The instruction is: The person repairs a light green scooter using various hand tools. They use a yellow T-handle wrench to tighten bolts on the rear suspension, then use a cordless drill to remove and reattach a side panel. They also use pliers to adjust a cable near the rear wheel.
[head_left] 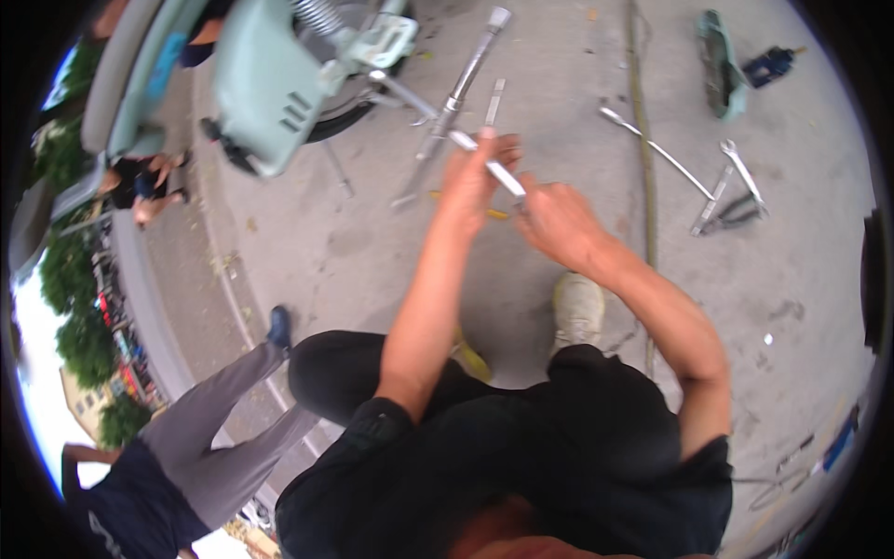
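Note:
My left hand (478,177) is closed round a bright silver bar-shaped tool (506,177), thumb along its top. The fingers of my right hand (562,222) close on the tool's lower right end. Blur and fingers hide both ends, so its exact kind cannot be told. Beyond my left hand a long chrome tube (468,76) lies slanted, its lower part smeared. Close by, a flat silver strip (495,101) points away from my fingers. The pale green scooter (270,93) stands at the upper left, with a coil spring (321,23) and part of a wheel showing.
A long hose-like line (640,121) crosses the ground right of my hands. Farther right lie a long silver tool (670,158), a wrench (743,175), pliers (731,216), a green cover (719,67) and a dark bottle (771,67). A person (200,438) stands at the left.

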{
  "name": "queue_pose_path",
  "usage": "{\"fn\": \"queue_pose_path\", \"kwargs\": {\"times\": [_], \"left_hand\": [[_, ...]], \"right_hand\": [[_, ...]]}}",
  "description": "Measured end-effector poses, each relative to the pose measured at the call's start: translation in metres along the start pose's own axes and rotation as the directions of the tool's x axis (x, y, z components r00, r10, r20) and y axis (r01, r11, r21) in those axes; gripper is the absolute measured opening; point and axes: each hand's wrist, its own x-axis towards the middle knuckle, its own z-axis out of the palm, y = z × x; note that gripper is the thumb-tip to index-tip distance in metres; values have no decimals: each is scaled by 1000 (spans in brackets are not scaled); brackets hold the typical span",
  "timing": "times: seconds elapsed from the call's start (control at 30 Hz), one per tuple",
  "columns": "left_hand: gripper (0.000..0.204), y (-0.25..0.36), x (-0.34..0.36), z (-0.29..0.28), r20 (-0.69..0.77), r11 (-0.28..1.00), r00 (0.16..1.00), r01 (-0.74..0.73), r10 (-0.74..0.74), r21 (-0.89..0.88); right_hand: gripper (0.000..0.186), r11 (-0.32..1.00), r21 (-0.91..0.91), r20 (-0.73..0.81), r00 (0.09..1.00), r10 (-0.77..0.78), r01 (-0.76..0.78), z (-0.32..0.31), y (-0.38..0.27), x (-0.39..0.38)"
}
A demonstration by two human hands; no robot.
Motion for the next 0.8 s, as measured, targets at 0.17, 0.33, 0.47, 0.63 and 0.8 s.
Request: {"fn": "queue_pose_path", "kwargs": {"times": [0.17, 0.33, 0.47, 0.63, 0.8], "left_hand": [[52, 10, -26, -3, -16, 987, 999, -45, 43, -156], [44, 11, -17, 0, 17, 1000, 1000, -1, 1, -27], [44, 12, -24, 9, 54, 994, 993, -105, 102, 44], [50, 27, -31, 8, 25, 998, 1000, 4, -6, 55], [52, 50, -77, -5, 317, 205, 877, -258, -360, 944]], "right_hand": [[35, 947, -320, -167, 982, -91, 34, -5, -49, -16], [30, 946, -265, -23, 982, 190, -189, -25, -34, -12], [38, 908, -413, -186, 983, -2, -76, -25, -48, -7], [41, 978, -187, -91, 993, 78, -94, -26, -42, -12], [46, 729, -684, -182, 962, -205, 25, -37, -12, -8]]}}
